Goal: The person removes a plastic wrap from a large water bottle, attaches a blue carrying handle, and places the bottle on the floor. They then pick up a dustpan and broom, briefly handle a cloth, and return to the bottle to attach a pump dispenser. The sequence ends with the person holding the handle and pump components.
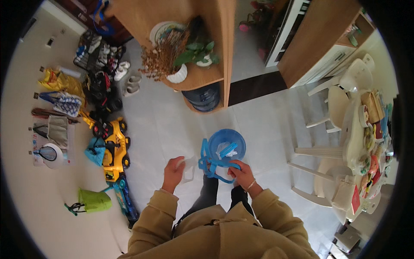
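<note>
Landmark: blue bin (227, 144) on floor. Just left of it, a clear plastic bag (188, 168) is gripped by left hand (173, 174), kept clear of the rim. Blue bin liner (212, 162), pulled half out at front, is pinched by right hand (242, 175), prob. for lifting.

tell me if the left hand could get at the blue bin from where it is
Probably yes: the left hand, holding a clear plastic bag, is beside the blue bin with nothing between them.
</note>
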Motion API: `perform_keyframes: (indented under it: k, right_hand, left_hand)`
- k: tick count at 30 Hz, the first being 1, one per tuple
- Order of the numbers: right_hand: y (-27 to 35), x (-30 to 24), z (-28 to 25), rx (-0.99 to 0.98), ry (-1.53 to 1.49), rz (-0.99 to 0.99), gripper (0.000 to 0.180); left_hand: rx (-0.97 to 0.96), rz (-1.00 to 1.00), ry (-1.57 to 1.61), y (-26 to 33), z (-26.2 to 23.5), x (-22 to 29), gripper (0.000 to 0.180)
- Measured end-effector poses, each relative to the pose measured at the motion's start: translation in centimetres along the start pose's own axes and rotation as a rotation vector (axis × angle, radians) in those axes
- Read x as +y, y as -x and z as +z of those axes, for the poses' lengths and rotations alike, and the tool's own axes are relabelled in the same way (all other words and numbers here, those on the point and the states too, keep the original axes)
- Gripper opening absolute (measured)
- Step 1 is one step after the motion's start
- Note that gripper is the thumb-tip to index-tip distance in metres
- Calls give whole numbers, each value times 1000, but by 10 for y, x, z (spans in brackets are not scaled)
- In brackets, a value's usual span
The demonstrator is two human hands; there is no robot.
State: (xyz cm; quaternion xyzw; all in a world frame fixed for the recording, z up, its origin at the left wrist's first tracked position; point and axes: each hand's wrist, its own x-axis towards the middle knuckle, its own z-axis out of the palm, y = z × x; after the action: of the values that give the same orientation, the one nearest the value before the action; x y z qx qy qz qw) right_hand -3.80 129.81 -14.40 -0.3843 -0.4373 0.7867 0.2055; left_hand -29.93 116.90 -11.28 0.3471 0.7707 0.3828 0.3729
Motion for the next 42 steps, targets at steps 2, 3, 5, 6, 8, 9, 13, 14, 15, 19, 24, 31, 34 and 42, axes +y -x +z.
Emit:
perform_keyframes:
  k: [2,3,5,6,8,9,13,14,15,19,24,31,34,42]
  right_hand:
    - [19,-35,-10,-25,-97,28,20]
    - [29,-52,-15,-2,-163,58,20]
    - [44,-80,-21,10,-269,7,20]
    - [51,-93,-27,8,-317,-16,20]
    - [63,-119,-42,-32,-286,-109,23]
    - [68,-131,-50,-16,-227,-188,24]
    - [80,-167,-68,284,294,-673,49]
    - [83,-172,-70,348,286,-685,54]
    - [86,-178,-74,384,373,-721,62]
    - [90,-189,-93,32,287,-501,33]
    - [97,-184,-123,453,-311,-311,28]
    - [113,-165,-146,711,-636,-428,18]
    - [115,-162,-112,592,-620,-364,22]
    - [112,-181,-34,426,-679,-210,37]
  left_hand:
    - [-157,99,30,-1,12,45,34]
    - [-267,259,-39,-2,20,71,43]
    - [-373,348,-116,3,42,124,66]
    - [-399,356,-153,7,54,150,73]
    - [-411,457,-201,7,73,196,77]
    - [-423,501,-216,7,79,214,78]
    - [-667,488,-182,2,97,268,72]
    - [-751,355,-81,3,98,275,71]
    - [-851,212,57,2,99,283,69]
    - [-779,213,115,-5,106,298,62]
    - [-365,304,117,-29,97,282,41]
    - [-220,257,844,-31,85,294,31]
    - [-332,367,1107,-15,97,302,33]
    - [-536,337,1217,-5,112,268,29]
